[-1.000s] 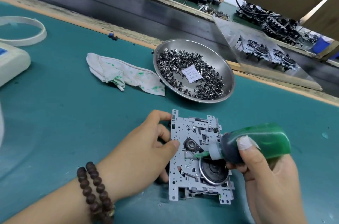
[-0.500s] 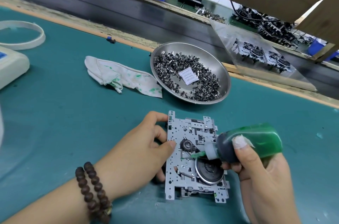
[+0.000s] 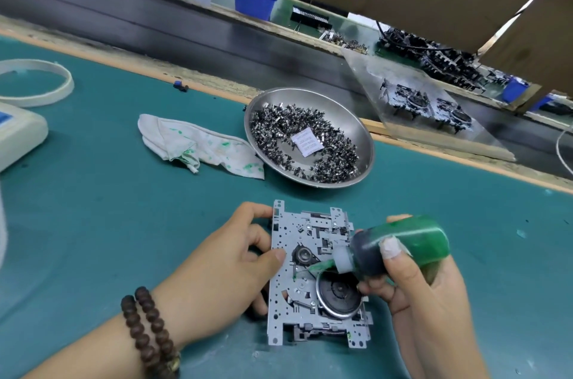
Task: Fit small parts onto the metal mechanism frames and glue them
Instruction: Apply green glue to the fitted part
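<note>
Teal matting (image 3: 93,223) covers the bench, with a dark conveyor channel running along its far edge. At centre near me lies the metal mechanism frame (image 3: 313,276), flat on the mat, its long axis running away from me. My left hand (image 3: 229,267) steadies it from the left side: thumb at the top left corner, fingers curled against the left edge, one fingertip on the plate beside the small hub. My right hand (image 3: 415,279) grasps the green glue bottle (image 3: 403,243), which lies nearly level, body to the right and nozzle (image 3: 316,268) pointing left and slightly down. The nozzle tip sits over the plate between the small hub and the large flywheel (image 3: 339,295); a thread of green glue shows there. Whether the tip touches the metal I cannot tell.

I judge that gluing is under way at this point. The coming move turns on the nozzle reaching leftward across the frame toward my left fingertips, which are near the tip; that leaves little margin.

Outward, the steel dish (image 3: 310,136) of small metal parts stands beyond the frame, well apart. Its rim touches or just overlaps a glue-stained rag (image 3: 198,146). Open mat lies right of the bottle.
</note>
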`<state>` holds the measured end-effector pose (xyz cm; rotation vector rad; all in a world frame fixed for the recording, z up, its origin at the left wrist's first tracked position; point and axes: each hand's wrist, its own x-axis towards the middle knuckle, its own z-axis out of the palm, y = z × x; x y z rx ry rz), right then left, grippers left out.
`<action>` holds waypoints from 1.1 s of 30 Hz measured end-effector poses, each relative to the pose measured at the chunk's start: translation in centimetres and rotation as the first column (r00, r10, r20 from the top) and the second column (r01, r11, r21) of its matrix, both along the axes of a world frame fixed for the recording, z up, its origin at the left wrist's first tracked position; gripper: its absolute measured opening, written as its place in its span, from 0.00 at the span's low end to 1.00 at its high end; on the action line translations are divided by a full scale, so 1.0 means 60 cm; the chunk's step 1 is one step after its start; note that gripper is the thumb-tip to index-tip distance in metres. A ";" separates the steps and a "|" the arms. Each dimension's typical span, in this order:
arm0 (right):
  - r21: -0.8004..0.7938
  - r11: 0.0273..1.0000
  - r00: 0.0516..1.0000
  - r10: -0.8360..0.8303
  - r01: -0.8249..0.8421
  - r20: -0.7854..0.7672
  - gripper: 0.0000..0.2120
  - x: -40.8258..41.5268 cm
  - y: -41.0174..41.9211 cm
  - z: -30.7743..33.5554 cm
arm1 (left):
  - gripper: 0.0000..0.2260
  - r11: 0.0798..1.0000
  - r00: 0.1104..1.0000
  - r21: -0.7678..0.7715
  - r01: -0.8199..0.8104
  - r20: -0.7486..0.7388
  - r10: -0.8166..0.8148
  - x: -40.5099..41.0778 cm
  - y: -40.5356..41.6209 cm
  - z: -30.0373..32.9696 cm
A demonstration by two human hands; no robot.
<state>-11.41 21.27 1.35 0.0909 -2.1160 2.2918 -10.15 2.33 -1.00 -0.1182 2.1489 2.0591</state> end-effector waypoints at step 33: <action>0.417 0.909 0.999 -0.016 0.031 -0.040 0.18 -0.022 0.032 0.003 | 0.14 0.956 0.989 0.255 -0.143 -0.003 0.149 -0.012 -0.030 0.052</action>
